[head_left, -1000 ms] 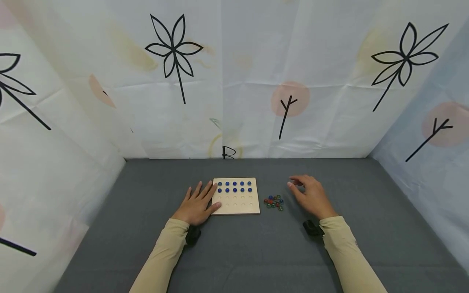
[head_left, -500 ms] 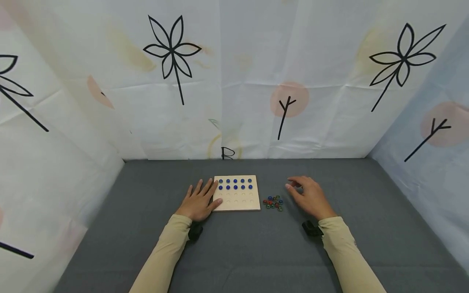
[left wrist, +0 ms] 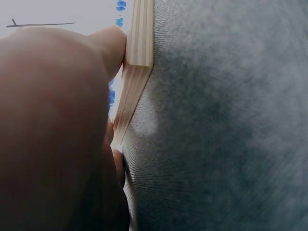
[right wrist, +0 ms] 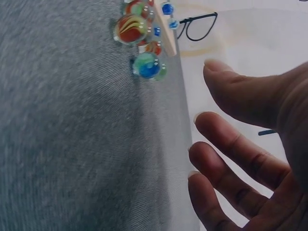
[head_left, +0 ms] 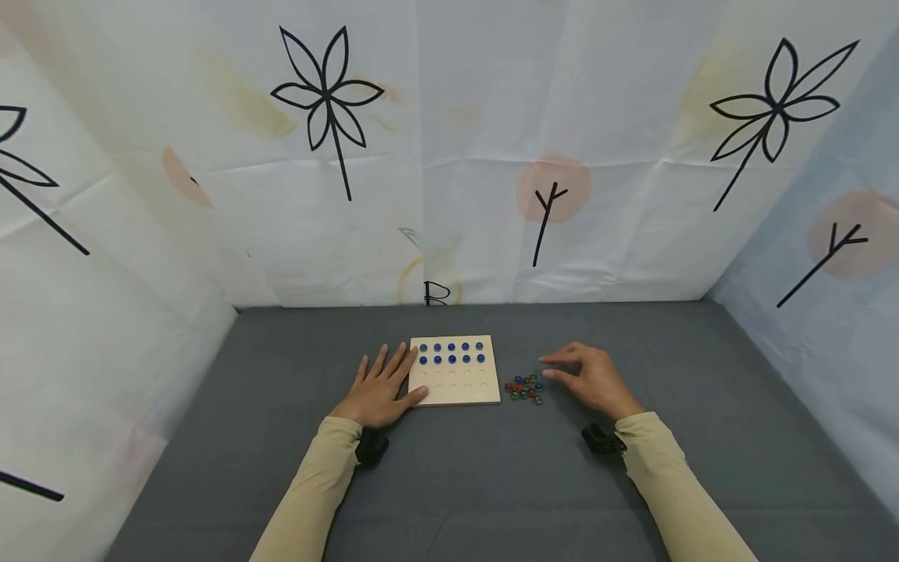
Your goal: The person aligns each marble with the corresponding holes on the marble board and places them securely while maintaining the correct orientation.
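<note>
We see a table [head_left: 449, 484] under dark grey cloth with a fine woven texture. Its far edge meets a white fabric backdrop [head_left: 477, 101], creased and printed with black-outlined leafy stems and pale peach discs.

Nearer the far edge than the near one, around the table's middle, lies a flat, rectangular board [head_left: 456, 397] of pale wood; the left wrist view shows us grained, striped sides and a slightly rounded corner. Ten round blue marbles [head_left: 452, 360] sit in its two far rows, five to a row. The two nearer rows are shallow round hollows in bare wood.

Just beyond the board's right edge, loose glass marbles [head_left: 531, 393] cluster on the cloth, glossy and see-through, with twists of red, yellow, green and blue inside.

The left hand [head_left: 379, 393] lies flat with fingers spread, the index finger touching the board's left edge and the thumb resting on top by its near left corner. The right hand [head_left: 592, 380] hovers just right of the cluster, its fingers released and softly bent, the thumb held apart from them. Both arms wear smooth beige sleeves [head_left: 309, 484].
</note>
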The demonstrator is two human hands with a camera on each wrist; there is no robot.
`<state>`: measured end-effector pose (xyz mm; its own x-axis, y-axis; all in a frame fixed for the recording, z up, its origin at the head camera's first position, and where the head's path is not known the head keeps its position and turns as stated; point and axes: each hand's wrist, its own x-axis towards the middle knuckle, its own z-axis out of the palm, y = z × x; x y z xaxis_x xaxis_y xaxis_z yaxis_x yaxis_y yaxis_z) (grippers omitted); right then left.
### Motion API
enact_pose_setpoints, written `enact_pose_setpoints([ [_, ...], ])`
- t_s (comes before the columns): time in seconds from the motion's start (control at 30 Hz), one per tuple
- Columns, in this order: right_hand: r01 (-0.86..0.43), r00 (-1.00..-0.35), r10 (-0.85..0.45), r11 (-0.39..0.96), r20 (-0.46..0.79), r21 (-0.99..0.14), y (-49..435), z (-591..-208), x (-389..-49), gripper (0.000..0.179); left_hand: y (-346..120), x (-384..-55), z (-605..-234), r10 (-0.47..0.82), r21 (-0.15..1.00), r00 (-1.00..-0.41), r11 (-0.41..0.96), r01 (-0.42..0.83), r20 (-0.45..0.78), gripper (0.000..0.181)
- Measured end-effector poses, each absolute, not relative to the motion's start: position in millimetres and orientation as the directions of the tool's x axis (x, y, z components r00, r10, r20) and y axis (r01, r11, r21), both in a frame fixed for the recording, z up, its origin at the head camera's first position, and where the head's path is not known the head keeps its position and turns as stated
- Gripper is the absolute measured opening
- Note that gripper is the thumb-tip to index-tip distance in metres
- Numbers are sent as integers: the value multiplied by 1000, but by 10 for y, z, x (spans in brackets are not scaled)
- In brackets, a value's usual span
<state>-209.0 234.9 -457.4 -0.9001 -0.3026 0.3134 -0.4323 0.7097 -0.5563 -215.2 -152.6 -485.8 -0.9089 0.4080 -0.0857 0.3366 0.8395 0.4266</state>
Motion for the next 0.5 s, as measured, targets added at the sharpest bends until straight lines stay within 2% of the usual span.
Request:
enact_pose_setpoints([
  [0.2, -405, -913, -344, 687, 220, -603, 2395, -4556, -2094, 23, -1541, -2164, -4915, 410, 418, -910, 840, 346, -69, 82],
  [0.5, -389, -913, -376, 696, 156, -603, 2441, -4552, -2102, 23, -1565, -2154, -4907, 407, 436, -911, 833, 340, -67, 81],
])
